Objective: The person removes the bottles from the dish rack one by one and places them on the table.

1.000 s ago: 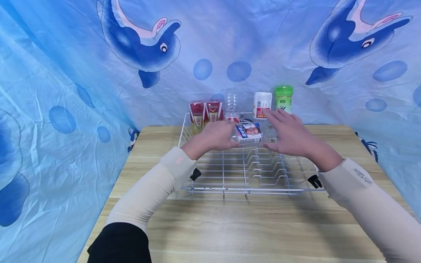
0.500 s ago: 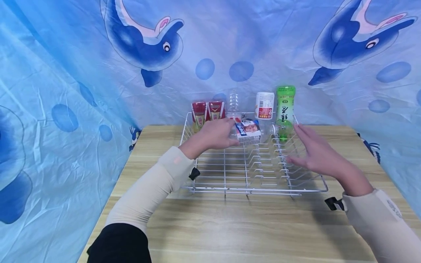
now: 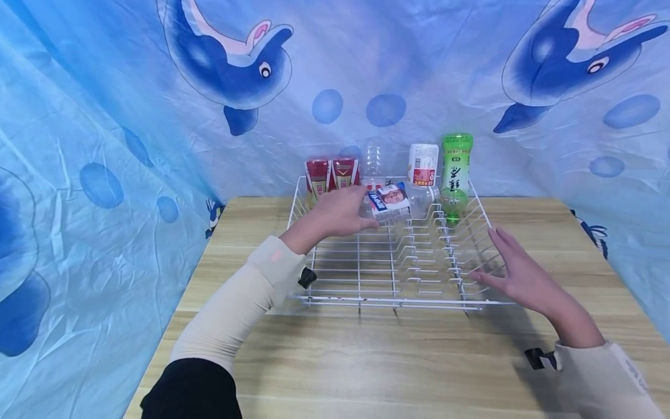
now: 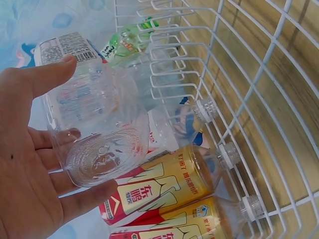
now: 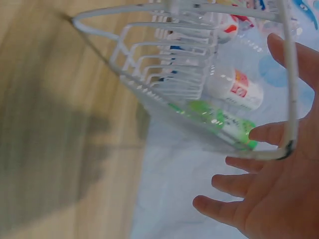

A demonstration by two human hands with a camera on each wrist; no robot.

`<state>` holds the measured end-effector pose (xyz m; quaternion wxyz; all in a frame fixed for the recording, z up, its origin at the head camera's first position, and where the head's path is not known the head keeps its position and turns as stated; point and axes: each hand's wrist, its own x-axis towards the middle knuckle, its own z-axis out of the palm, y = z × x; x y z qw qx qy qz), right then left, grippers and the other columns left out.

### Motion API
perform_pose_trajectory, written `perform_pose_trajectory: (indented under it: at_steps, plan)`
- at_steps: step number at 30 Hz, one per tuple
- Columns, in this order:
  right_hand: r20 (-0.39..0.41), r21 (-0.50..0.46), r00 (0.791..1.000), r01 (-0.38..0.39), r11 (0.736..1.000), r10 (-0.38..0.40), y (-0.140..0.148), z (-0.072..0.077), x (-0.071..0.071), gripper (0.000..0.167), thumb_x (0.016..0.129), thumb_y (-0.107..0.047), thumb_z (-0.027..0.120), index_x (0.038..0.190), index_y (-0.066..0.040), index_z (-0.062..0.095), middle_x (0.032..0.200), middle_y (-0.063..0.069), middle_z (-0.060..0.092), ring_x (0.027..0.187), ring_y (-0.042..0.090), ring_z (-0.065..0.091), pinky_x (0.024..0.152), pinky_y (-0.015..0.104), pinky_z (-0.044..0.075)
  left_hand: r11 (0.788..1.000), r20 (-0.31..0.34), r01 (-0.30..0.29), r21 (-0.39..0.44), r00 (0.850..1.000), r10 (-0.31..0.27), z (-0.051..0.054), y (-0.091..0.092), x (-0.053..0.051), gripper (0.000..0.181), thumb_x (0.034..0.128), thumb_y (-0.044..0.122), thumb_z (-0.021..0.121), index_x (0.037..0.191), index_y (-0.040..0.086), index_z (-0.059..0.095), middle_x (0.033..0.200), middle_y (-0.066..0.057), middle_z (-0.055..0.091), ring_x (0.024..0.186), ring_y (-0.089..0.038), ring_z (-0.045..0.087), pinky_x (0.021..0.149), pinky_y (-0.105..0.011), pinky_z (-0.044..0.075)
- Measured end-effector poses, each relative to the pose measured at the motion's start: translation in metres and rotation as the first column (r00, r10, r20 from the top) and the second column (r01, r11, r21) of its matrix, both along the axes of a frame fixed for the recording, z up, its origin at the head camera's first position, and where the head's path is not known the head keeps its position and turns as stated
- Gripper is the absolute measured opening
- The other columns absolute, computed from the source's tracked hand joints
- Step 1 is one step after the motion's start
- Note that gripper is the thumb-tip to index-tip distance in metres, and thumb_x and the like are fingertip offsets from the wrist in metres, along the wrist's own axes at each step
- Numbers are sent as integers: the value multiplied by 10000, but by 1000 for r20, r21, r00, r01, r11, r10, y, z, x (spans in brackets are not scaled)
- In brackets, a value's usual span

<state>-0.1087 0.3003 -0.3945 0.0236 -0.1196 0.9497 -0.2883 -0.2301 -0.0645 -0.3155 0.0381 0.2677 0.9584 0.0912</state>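
Note:
My left hand [image 3: 342, 210] grips the base end of a clear bottle [image 3: 389, 201] with a blue and white label, held sideways above the back of the white wire rack [image 3: 392, 302]. In the left wrist view the thumb and fingers of the left hand [image 4: 30, 149] lie around the bottle's [image 4: 99, 149] clear base. My right hand [image 3: 528, 279], fingers spread and holding nothing, is beside the rack's right side. In the right wrist view the right hand [image 5: 279, 184] is close to the rack's wire frame [image 5: 290, 74]; whether it touches the wire I cannot tell.
Along the rack's back stand two red-and-gold bottles [image 3: 344, 173], a clear bottle [image 3: 373, 160], a white-labelled bottle [image 3: 423, 163] and a green bottle [image 3: 456, 169], cap ends down. A blue dolphin-print curtain [image 3: 366, 70] hangs behind the wooden table [image 3: 366, 361].
My right hand has moved off the bottle's neck end, rightward and toward the front. My left hand still holds the bottle, which has shifted slightly left and tilted, its neck end now in sight.

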Motion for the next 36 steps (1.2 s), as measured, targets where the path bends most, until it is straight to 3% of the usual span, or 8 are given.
perform_pose_trajectory:
  at_steps: [8, 13, 17, 23, 30, 36]
  plan:
    - [43, -30, 999, 18, 999, -17, 6, -16, 0, 1070, 919, -374, 730, 1612, -45, -16, 1649, 257, -106, 1451, 579, 44, 1053, 783, 178, 997, -23, -9, 81, 1000, 11, -2, -2, -6, 866, 848, 580, 740, 1511, 110, 440, 1335, -32, 603, 1042, -169, 588, 894, -441, 542]
    - [47, -53, 999, 25, 998, -22, 8, -18, 0, 1079, 946, -367, 697, 1597, -45, -101, 1649, 222, -162, 1481, 521, -38, 1100, 751, 121, 990, -3, -42, 135, 999, 43, -4, -4, -8, 819, 838, 584, 747, 1447, 104, 486, 1202, -12, 630, 945, -159, 585, 834, -408, 545]
    - [51, -79, 998, 37, 996, -33, 8, -19, 0, 1087, 960, -358, 681, 1580, -30, -148, 1638, 255, -154, 1484, 505, -65, 1131, 719, 75, 980, 30, -78, 183, 997, 73, -5, -10, -10, 737, 827, 591, 755, 1333, 110, 519, 1091, 6, 617, 897, -168, 585, 790, -393, 540]
    - [38, -82, 999, 36, 996, -33, 7, -20, -1, 1075, 967, -345, 676, 1578, -16, -145, 1633, 266, -150, 1480, 515, -59, 1147, 695, 53, 958, 16, -113, 265, 993, 113, -5, -23, -13, 781, 821, 561, 773, 1364, 78, 489, 1120, -32, 622, 957, -199, 598, 825, -414, 539]
    - [68, -80, 997, 40, 996, -35, 5, -27, 4, 1079, 968, -340, 675, 1570, -9, -157, 1629, 276, -147, 1476, 525, -45, 1148, 692, 61, 954, 39, -135, 267, 991, 130, -16, -35, -10, 781, 809, 511, 808, 1372, 75, 488, 1124, -40, 631, 938, -196, 606, 805, -396, 545]
    - [49, -91, 999, 25, 996, -20, 5, -26, 4, 1062, 972, -313, 671, 1571, -6, -150, 1629, 283, -134, 1477, 524, -37, 1160, 674, 54, 948, -20, -150, 282, 987, 162, -20, -34, -11, 802, 765, 522, 845, 1340, 91, 488, 1122, -39, 621, 932, -193, 605, 781, -390, 549]
